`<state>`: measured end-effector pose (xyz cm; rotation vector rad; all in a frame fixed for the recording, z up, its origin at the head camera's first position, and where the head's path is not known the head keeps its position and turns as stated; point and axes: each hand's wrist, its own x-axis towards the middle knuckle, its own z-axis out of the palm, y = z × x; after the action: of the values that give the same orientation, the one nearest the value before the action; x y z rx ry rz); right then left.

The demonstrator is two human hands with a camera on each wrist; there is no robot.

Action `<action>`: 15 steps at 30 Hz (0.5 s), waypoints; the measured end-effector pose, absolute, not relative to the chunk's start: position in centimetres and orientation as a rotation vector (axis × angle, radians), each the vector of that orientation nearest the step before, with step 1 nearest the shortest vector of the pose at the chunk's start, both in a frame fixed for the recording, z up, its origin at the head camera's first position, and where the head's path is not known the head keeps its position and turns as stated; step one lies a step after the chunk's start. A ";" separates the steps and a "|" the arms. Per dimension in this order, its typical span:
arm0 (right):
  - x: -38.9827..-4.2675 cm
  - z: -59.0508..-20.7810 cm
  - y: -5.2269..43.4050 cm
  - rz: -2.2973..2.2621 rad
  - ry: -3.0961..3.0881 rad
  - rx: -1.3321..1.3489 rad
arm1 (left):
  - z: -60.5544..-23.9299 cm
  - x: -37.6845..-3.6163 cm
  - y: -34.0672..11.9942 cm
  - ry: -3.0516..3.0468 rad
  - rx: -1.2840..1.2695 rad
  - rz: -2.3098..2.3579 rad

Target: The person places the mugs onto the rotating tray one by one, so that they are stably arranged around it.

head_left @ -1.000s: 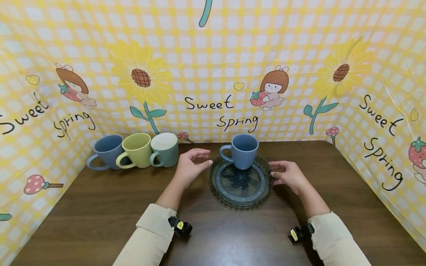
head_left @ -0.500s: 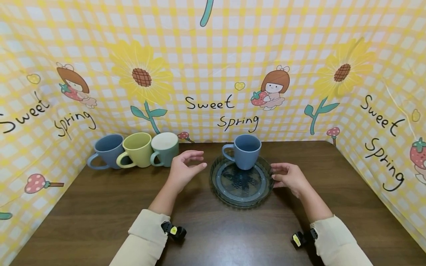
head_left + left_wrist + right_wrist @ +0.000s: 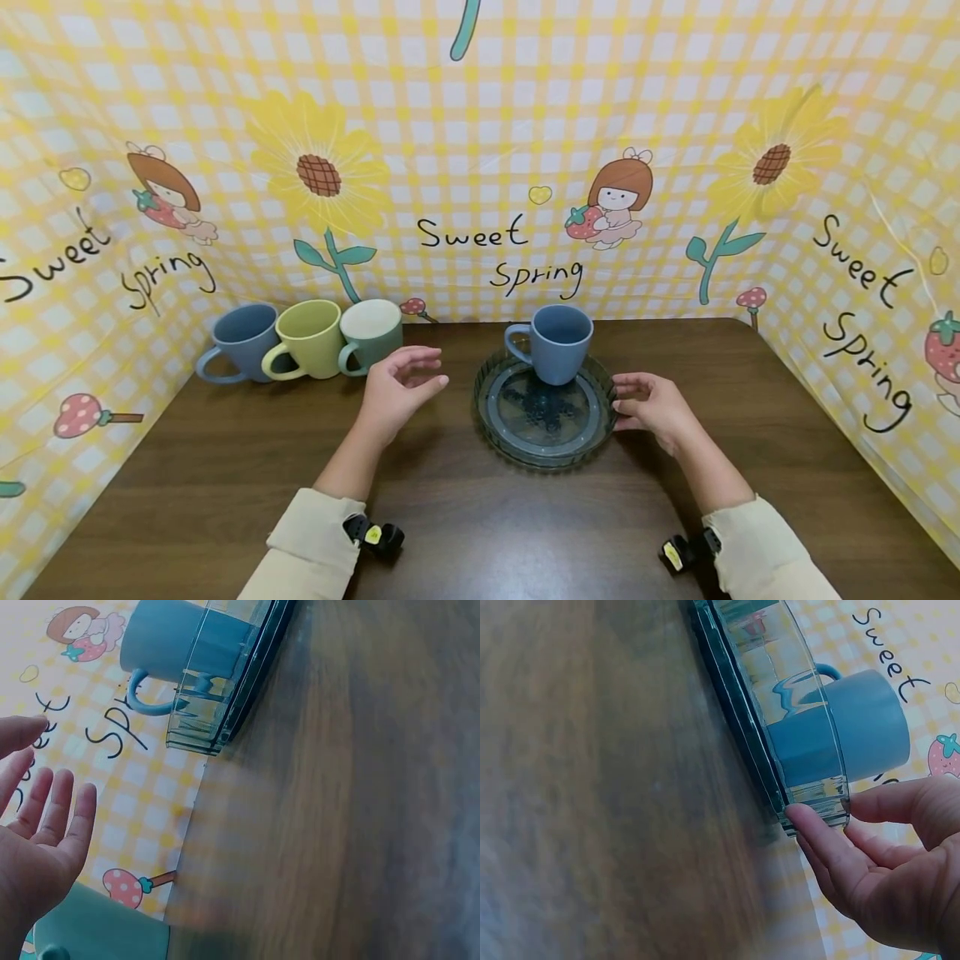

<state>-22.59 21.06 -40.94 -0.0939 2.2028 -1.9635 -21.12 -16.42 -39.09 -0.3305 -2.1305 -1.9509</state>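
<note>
Grip, right hand [image 3: 654,405]: fingers lie nearly straight, their tips touching the right rim of the glass dish [image 3: 545,411]; the right wrist view shows a fingertip [image 3: 799,816] against the dish wall, steadying rather than clasping it.
Grip, left hand [image 3: 397,385]: spread and relaxed, holding nothing, hovering left of centre in the frame between the dish and the row of mugs; the left wrist view shows a bare palm with fingers [image 3: 56,806] apart.
Blue mug [image 3: 555,342]: stands upright on the far part of the glass dish, just right of the frame's centre, handle turned to the left; neither hand touches it.
Glass dish: round, fluted and clear with a dark patterned base, flat on the table [image 3: 225,467].
Done so far: one mug sits on the dish, and I judge that placement finished, since both hands are off the mug.
Left to do: three mugs wait off the dish; the free left hand is the nearer one to them.
Row of mugs: a second blue mug [image 3: 242,342], a yellow-green mug [image 3: 307,338] and a green mug [image 3: 373,336] stand side by side, touching or nearly so, at centre left against the backdrop.
Backdrop [image 3: 480,150]: yellow checked cloth with sunflowers and "Sweet Spring" lettering around the table.
</note>
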 end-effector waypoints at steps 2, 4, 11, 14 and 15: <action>-22.5 -41.0 21.1 -1.967 2.201 -0.086 | -39.2 -21.0 -16.6 -2.126 -0.335 -1.947; -22.4 -41.0 21.1 -1.968 2.200 -0.077 | -39.1 -20.9 -16.8 -2.118 -0.347 -1.940; -22.0 -41.0 20.8 -1.977 2.198 -0.039 | -39.3 -20.3 -17.7 -2.088 -0.365 -1.918; -21.7 -40.9 20.6 -1.975 2.208 -0.038 | -39.3 -20.1 -18.0 -2.088 -0.350 -1.912; -21.7 -40.8 20.6 -1.977 2.211 -0.032 | -39.3 -20.0 -18.1 -2.086 -0.346 -1.913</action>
<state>-21.67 20.59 -40.84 -0.0317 2.2105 -1.9771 -20.04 -18.14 -39.32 -0.3462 -2.0858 -1.9133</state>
